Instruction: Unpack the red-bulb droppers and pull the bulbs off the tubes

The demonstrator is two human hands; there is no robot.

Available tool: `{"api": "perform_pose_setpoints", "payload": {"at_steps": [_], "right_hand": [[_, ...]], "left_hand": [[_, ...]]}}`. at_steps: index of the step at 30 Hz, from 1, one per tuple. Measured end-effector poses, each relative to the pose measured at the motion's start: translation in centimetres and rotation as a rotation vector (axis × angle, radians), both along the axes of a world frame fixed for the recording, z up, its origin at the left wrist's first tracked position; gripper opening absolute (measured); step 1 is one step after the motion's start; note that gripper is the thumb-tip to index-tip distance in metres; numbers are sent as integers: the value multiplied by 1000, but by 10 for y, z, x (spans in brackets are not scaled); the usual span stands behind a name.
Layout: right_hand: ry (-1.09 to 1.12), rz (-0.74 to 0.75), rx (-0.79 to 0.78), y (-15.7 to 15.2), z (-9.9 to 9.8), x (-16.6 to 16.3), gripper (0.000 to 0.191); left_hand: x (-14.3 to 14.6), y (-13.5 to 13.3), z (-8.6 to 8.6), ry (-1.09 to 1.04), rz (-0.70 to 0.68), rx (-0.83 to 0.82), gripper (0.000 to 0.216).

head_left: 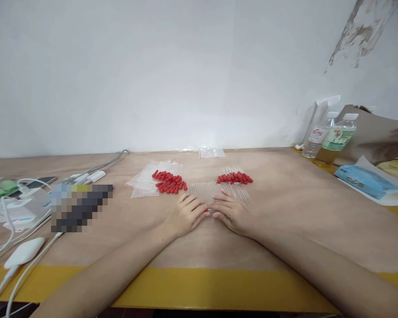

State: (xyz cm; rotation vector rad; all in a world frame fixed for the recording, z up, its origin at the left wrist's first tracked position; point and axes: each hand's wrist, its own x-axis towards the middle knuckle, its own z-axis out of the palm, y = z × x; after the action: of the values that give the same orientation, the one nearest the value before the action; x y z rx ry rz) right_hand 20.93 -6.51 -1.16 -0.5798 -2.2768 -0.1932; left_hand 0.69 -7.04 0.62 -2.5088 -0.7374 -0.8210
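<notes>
My left hand (188, 213) and my right hand (230, 212) rest close together on the wooden table (285, 212), fingertips meeting over a row of clear glass tubes (212, 191). The fingers are pinched together around something small with a red tip that I cannot make out. A loose heap of red rubber caps (170, 182) lies just beyond my left hand, on clear plastic bags (146, 181). Beyond my right hand lies a row of tubes with red caps fitted (235, 177).
Chargers, white cables and a power strip (23, 212) crowd the left side. Two plastic bottles (331, 137), a brown paper bag (371, 132) and a blue pack (368, 180) stand at the right. One small clear bag (211, 153) lies by the wall.
</notes>
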Motion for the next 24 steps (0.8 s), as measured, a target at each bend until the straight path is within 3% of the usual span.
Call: {"api": "perform_pose_setpoints", "payload": {"at_steps": [9,15,18,21,24], "right_hand": [[51,99,61,-1,0,0,17],[-41,68,181,-1,0,5,19],[-60,68,226,2,0,17,21],[34,-59,182,9,5,39,20],[134,-351,56,19,14,60,18]], "left_hand": [[1,-5,8,156,103,-25,21],[3,-11,10,114,99,-148,26],[-9,-11,10,98,99,-232,27],[-38,1,13,-26,210,-307,29],[-74,27,23,-331,414,-308,30]]}}
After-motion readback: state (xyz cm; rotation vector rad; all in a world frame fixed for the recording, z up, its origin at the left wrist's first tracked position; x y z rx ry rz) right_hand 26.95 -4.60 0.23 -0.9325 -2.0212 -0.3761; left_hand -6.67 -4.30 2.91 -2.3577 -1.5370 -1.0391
